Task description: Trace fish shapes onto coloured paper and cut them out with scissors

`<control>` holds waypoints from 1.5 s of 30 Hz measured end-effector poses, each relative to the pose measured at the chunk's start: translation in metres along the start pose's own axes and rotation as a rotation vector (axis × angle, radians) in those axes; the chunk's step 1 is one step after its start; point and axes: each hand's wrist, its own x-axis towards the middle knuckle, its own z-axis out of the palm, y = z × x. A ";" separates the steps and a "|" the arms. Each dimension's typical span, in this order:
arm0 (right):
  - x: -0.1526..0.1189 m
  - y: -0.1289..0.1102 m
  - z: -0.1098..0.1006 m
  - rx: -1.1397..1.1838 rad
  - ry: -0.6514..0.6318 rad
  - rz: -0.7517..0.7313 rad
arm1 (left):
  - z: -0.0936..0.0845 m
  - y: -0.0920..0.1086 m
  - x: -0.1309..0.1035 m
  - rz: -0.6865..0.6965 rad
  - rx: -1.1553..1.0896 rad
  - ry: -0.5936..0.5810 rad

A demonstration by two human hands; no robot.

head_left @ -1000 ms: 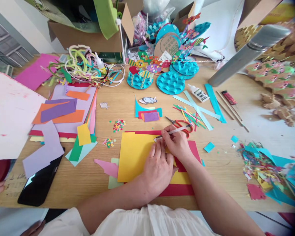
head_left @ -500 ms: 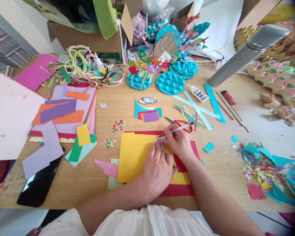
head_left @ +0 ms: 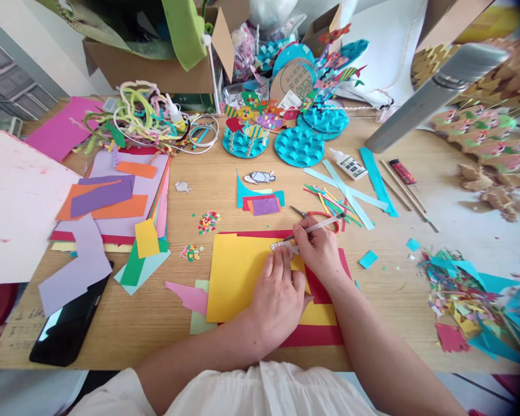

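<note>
My right hand (head_left: 318,248) is closed around a slim white pen (head_left: 327,222), its tip down at the upper edge of a small white paper fish cutout (head_left: 274,247). The cutout lies on yellow paper (head_left: 236,277). My left hand (head_left: 279,292) lies flat on that paper with its fingertips pressing the cutout, hiding part of it. Red paper (head_left: 312,336) shows beneath the yellow sheet, and a smaller red piece (head_left: 323,283) lies under my right wrist. Just beyond my right hand are scissors (head_left: 301,212) with red handles, partly covered by the hand.
A larger fish cutout (head_left: 260,177) and paper scraps (head_left: 266,205) lie ahead. Glue (head_left: 349,165), paper strips (head_left: 351,199) and a tall grey bottle (head_left: 424,107) are at right. Leftward are stacked coloured paper (head_left: 104,222) and a phone (head_left: 71,323). Offcuts (head_left: 468,289) heap at far right.
My right hand and the pen have shifted slightly to the right, and the pen tip has moved along the cutout's edge. My left hand stays in place.
</note>
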 end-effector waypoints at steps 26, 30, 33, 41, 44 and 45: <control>-0.038 0.029 -0.031 -0.204 -0.056 -0.475 | 0.002 -0.011 -0.006 0.023 -0.032 0.134; -0.040 0.033 -0.026 -0.238 -0.046 -0.521 | 0.003 -0.011 -0.009 0.037 -0.020 0.155; -0.039 0.033 -0.024 -0.277 -0.033 -0.533 | 0.002 -0.012 -0.010 0.044 -0.017 0.174; -0.039 0.041 -0.021 -0.309 -0.010 -0.572 | 0.000 -0.011 -0.011 0.057 -0.021 0.160; -0.038 0.044 -0.019 -0.297 0.007 -0.587 | -0.001 -0.011 -0.011 0.053 -0.057 0.153; -0.038 0.044 -0.018 -0.288 0.011 -0.588 | -0.003 -0.012 -0.012 0.048 -0.075 0.149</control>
